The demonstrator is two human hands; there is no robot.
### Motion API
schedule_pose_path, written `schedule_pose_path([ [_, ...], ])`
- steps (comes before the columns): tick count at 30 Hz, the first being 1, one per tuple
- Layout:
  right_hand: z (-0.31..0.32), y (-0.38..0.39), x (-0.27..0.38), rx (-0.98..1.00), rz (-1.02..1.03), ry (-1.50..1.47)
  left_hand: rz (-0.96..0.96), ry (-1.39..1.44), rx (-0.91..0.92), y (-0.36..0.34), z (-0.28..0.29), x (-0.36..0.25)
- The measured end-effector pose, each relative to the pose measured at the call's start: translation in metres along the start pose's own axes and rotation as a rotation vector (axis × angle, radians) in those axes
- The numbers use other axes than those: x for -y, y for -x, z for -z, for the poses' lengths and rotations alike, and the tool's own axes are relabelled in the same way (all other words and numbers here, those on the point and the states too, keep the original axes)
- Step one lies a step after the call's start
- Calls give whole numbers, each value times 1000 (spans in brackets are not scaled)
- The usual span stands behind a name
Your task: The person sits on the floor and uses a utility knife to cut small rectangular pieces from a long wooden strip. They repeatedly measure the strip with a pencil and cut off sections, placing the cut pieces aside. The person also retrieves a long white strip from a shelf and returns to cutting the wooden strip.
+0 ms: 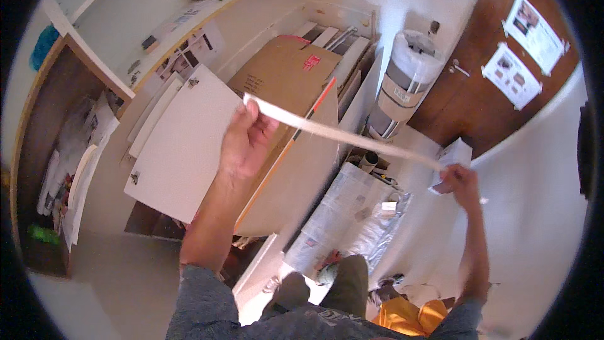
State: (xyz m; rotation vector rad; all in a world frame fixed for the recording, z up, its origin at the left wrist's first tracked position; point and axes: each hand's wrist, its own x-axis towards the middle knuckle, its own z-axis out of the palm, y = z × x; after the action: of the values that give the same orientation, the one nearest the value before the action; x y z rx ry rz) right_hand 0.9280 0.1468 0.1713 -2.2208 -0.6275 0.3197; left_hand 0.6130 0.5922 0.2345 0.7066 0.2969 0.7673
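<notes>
Both hands gripping long white strip (343,135), left hand (245,138) and right hand (459,179) at its ends, cardboard box (283,75) behind

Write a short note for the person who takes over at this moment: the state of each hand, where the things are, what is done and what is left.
Left hand: raised, closed on one end of the long thin white strip.
Right hand: closed on the other end, lower and to the right. The strip spans the air between both hands, resting on nothing.
Nearby: a flat white panel with small metal fittings leans behind the left hand, beside a brown cardboard box. Packages wrapped in clear plastic lie on the floor below.
Done: strip lifted and held at both ends.
Left: strip not yet set against or fixed to anything.
</notes>
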Motion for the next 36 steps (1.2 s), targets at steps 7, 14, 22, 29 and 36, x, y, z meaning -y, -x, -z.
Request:
schedule_pose_path([
  [7, -15, -19, 70, 97, 261, 115, -23, 461, -314, 68, -6, -38],
  [14, -20, -92, 240, -15, 926, 9, -504, 658, -236, 106, 22, -123],
  [22, -42, -178, 401, 103, 1248, 26, -818, 926, -135, 97, 21, -187],
  [29, -85, -229, 461, 237, 1384, -102, -916, 902, -84, 104, 24, -214],
  [36, -141, -275, 505, 421, 1441, -187, -1084, 741, -334, 111, 19, -218],
])
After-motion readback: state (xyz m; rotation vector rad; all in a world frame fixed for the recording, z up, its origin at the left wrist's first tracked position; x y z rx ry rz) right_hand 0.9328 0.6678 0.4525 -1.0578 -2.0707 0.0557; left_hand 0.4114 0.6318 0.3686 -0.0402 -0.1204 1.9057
